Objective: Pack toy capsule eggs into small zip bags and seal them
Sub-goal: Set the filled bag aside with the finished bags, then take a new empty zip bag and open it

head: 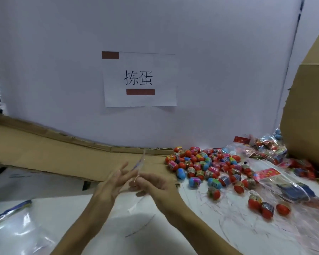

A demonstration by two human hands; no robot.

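clear zip bag held up, blurred

left hand (109,183) spreads straight fingers against a thin zip bag (139,167), motion-smeared. right hand (151,183) pinches its lower edge. capsule eggs (206,168) lie heaped on the bench (155,227) right; filled bags (269,150) partly hidden behind cardboard.

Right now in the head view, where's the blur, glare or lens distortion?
Head view: motion blur smears the left hand and the thin clear zip bag it works with the right hand; glare off the plastic sheet at lower left; wide-angle bending curves the cardboard edge; the egg pile is soft but readable.
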